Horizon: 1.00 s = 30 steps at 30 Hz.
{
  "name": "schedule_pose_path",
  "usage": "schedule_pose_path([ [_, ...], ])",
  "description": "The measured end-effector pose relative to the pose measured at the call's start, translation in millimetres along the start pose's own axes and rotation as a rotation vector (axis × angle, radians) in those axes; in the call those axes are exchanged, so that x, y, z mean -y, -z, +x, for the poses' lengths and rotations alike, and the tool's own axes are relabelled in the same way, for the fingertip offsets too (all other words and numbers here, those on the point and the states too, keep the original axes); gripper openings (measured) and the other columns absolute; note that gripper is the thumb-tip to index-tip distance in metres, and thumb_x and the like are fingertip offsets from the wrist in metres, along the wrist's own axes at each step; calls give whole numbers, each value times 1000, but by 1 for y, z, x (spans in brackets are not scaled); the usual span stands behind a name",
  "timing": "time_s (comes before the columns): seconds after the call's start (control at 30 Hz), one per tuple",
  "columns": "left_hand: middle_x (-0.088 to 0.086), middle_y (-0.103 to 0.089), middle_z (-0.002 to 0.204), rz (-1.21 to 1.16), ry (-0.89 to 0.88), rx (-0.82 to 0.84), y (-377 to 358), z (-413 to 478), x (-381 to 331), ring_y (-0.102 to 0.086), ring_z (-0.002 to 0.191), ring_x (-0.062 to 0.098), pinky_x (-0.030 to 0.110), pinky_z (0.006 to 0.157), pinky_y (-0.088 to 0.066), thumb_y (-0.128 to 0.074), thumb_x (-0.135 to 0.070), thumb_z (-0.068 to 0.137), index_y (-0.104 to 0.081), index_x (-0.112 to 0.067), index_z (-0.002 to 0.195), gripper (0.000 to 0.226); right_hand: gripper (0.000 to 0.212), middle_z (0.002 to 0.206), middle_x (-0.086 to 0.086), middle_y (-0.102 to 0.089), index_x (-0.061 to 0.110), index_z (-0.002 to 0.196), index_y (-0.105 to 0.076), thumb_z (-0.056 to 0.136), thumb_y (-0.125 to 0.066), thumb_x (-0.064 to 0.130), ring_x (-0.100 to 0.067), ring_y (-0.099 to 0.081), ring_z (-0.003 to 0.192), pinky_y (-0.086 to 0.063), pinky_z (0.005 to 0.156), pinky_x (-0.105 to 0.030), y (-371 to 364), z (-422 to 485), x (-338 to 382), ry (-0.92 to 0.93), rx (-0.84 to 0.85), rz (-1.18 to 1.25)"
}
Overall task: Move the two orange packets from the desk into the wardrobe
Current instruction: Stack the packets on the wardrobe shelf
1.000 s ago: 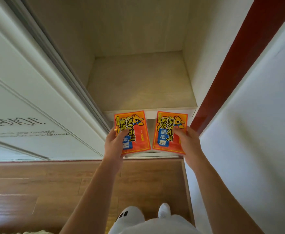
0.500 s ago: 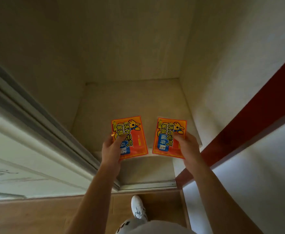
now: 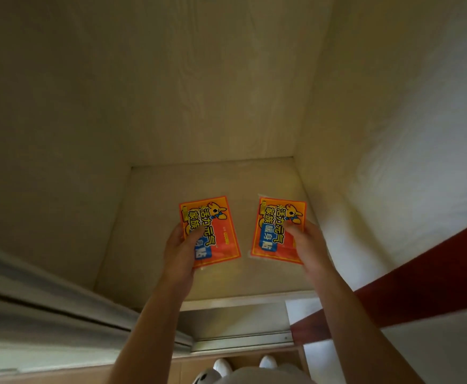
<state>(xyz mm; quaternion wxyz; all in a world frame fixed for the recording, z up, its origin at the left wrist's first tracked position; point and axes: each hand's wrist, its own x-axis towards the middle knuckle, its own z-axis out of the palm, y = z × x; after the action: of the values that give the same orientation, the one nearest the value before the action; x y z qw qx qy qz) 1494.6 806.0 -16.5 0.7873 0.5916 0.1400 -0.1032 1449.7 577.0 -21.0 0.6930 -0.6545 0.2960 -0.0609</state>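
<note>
Two flat orange packets with yellow and blue print are held side by side over the pale shelf [image 3: 215, 178] inside the wardrobe. My left hand [image 3: 181, 246] grips the left orange packet [image 3: 218, 225] by its lower left side, thumb on top. My right hand [image 3: 308, 241] grips the right orange packet [image 3: 275, 225] at its right edge. Both packets sit low over the shelf board; whether they touch it is unclear. There is a gap between them.
The wardrobe compartment has pale wood-grain walls at left, back and right. A sliding door [image 3: 46, 309] with its metal track [image 3: 243, 340] lies at lower left. A dark red panel edge [image 3: 420, 278] crosses the right. White shoes [image 3: 222, 365] stand on the wooden floor below.
Both hands have moved forward and deeper into the wardrobe with the packets, from in front of the shelf edge to over the shelf. The view has moved closer in.
</note>
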Motion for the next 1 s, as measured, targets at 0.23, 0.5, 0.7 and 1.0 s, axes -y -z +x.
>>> schedule_pose_path([
  [0.23, 7, -76, 93, -15, 27, 44, -23, 22, -6, -72, 76, 22, 35, 65, -58, -56, -2, 87, -68, -16, 103, 24, 12, 90, -2, -77, 25, 86, -72, 87, -68, 14, -29, -73, 88, -58, 86, -50, 7, 24, 13, 2, 15, 61],
  [0.5, 9, -76, 89, 81, 42, 32, -48, 60, 17, -72, 70, 21, 32, 56, -58, -63, -1, 86, -69, -8, 104, 21, 11, 82, 2, -79, 24, 86, -74, 87, -69, 15, -27, -74, 81, -59, 81, -47, 24, 45, 7, -19, 2, 56],
  [0.7, 13, -72, 85, 205, 129, -20, -71, 93, 51, -68, 60, 19, 33, 58, -57, -69, 0, 82, -69, -8, 88, 10, 12, 75, 6, -77, 20, 91, -72, 89, -65, 12, -9, -73, 63, -55, 53, -23, 42, 50, 1, -32, -14, 48],
  [1.0, 16, -64, 69, 602, 182, -75, -80, 129, 100, -66, 72, 32, 47, 65, -52, -82, -14, 67, -55, -15, 58, 28, 12, 85, 0, -79, 20, 96, -73, 90, -64, 15, -16, -76, 71, -55, 58, -28, 56, 51, -8, -54, 4, -7],
])
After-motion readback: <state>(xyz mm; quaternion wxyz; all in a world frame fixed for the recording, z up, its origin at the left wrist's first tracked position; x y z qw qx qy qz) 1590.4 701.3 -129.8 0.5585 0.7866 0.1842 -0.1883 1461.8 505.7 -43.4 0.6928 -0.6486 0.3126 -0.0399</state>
